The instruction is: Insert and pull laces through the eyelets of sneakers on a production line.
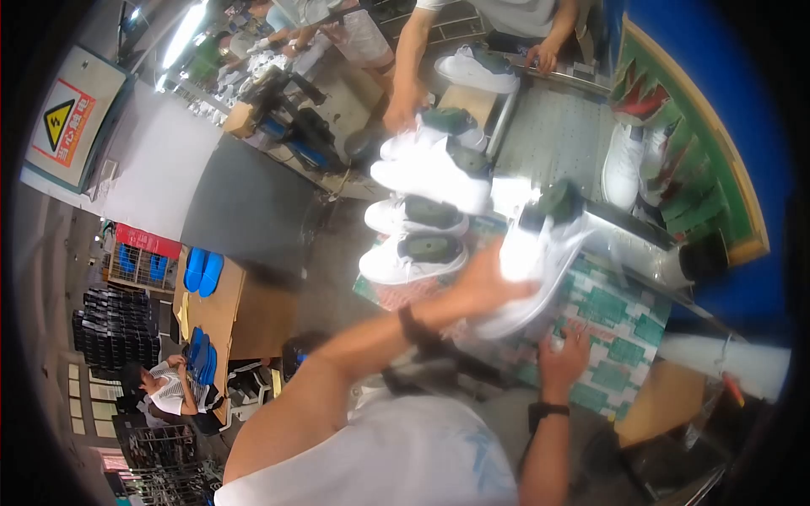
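My left hand (492, 285) is closed round a white sneaker (544, 266) with a dark green shoe last in its opening. The sneaker is tilted and somewhat blurred, and it is held above a green-and-white patterned work surface (620, 325). My right hand (564, 358) is lower and to the right, apart from the sneaker. Its fingers are curled, with a small whitish spot between them that I cannot make out. Left of the held sneaker, several more white sneakers (413, 257) with green lasts stand in a row.
A co-worker's hand (405, 108) reaches to the far end of the row. Beyond lies a metal conveyor (553, 126), with white shoes (623, 169) beside a green-lined, wood-edged opening (717, 160). A white pipe (717, 363) runs at right. Another person (169, 384) sits at far left.
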A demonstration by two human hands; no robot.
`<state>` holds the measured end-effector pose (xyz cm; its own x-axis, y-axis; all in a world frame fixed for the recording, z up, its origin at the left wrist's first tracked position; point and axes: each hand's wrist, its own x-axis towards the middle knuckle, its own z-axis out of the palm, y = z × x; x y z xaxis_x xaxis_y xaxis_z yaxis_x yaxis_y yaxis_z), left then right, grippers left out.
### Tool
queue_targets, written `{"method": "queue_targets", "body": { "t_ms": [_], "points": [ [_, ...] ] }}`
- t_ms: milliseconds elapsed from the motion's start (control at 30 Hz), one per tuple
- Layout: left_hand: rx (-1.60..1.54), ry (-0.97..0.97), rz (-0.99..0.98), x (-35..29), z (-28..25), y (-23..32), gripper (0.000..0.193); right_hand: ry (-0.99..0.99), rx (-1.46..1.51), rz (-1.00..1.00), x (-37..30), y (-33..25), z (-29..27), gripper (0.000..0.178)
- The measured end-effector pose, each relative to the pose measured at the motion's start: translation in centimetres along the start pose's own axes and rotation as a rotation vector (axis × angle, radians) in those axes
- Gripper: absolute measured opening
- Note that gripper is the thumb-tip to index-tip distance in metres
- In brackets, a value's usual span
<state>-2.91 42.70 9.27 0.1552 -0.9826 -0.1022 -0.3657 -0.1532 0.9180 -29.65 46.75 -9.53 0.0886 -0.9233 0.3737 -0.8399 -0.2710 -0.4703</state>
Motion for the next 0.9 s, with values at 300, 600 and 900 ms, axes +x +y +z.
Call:
{"method": "queue_targets", "body": {
  "t_ms": [300, 600, 900],
  "points": [
    [0.333, 0.109, 0.042, -12.5, 5.9, -12.0, 0.063, 0.052, 0.055, -0.082, -0.8, 0.6, -1.1, 0.037],
    [-0.860, -0.188, -0.395, -10.5, -3.9, -9.7, 0.016, -0.192, 0.513, 0.403, -6.8, -7.4, -5.7, 0.069],
    [-0.367, 0.462, -0.136, -2.7, -3.4, -14.3, 0.035, -0.391, 0.436, -0.192, -3.0, -16.7, -8.8, 0.096]
  ]
}}
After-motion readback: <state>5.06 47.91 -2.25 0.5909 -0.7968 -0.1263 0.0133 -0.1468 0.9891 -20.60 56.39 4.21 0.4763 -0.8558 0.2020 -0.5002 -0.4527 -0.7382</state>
